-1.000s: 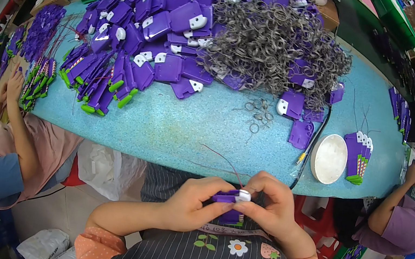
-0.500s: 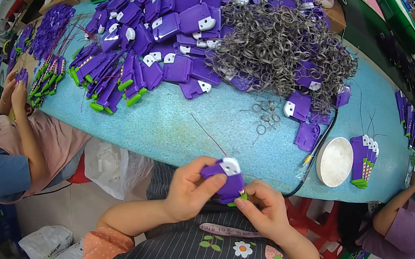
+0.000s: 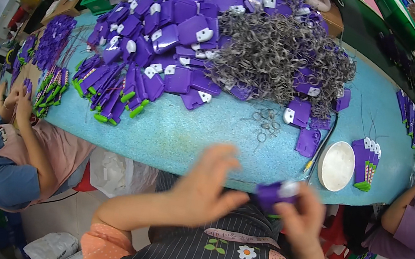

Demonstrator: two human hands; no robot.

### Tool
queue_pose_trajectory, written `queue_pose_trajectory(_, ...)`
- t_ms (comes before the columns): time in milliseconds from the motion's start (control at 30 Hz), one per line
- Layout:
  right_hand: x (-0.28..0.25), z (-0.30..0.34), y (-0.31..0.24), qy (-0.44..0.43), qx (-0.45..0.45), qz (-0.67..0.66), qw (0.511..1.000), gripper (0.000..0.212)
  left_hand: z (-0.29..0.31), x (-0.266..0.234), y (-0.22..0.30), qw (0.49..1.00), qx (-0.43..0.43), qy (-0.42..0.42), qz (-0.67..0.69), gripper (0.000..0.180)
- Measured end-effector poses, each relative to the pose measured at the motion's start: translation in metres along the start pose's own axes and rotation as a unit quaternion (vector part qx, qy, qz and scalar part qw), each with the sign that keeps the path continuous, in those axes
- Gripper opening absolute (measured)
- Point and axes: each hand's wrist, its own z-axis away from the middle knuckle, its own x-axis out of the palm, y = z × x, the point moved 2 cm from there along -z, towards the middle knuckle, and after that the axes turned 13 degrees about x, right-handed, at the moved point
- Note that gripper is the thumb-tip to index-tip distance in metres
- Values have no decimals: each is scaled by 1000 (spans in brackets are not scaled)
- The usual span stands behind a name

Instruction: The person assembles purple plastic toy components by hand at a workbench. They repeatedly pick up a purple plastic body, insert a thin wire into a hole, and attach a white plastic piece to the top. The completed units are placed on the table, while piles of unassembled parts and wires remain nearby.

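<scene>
Over the front edge of the table, my right hand [image 3: 306, 216] grips a small purple plastic part [image 3: 269, 196] with a white end and a bit of green below; motion blurs it. My left hand [image 3: 204, 186] is to the left of it, apart from the part, fingers spread and nothing in them. Ahead on the table lies a heap of purple plastic parts with white corners [image 3: 170, 41]. Beside that heap is a tangled pile of grey curled strips [image 3: 280, 54]. A few loose grey rings [image 3: 264, 125] lie nearer to me.
A white bowl [image 3: 336, 166] stands at the right, next to a dark cable [image 3: 326, 138] and several finished-looking purple-and-green pieces [image 3: 364, 164]. More purple-and-green pieces [image 3: 112, 91] lie at the left. One person [image 3: 19, 169] sits on the left, another [image 3: 407, 234] on the right.
My left hand has let go of the purple plastic part and opened. My right hand has moved to the right and now holds the part alone.
</scene>
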Motion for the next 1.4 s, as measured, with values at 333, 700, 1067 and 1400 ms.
queue_pose_trajectory(333, -182, -55, 36, 376, -85, 71, 920, 18, -22, -70, -110, 912, -24, 19, -410, 50)
queue_pose_trajectory(700, -147, -37, 23, 445, -89, 334, 826, 35, -12, -53, -22, 972, 149, 48, -178, 32)
queue_pose_trajectory(1067, 24, -30, -36, -218, -129, 152, 955, 71, 16, -8, 18, 984, -5, 73, 161, 50)
queue_pose_trajectory(1400, 49, -20, -15, -10, -255, 246, 935, 69, 39, 28, 0, 950, -146, 53, 271, 38)
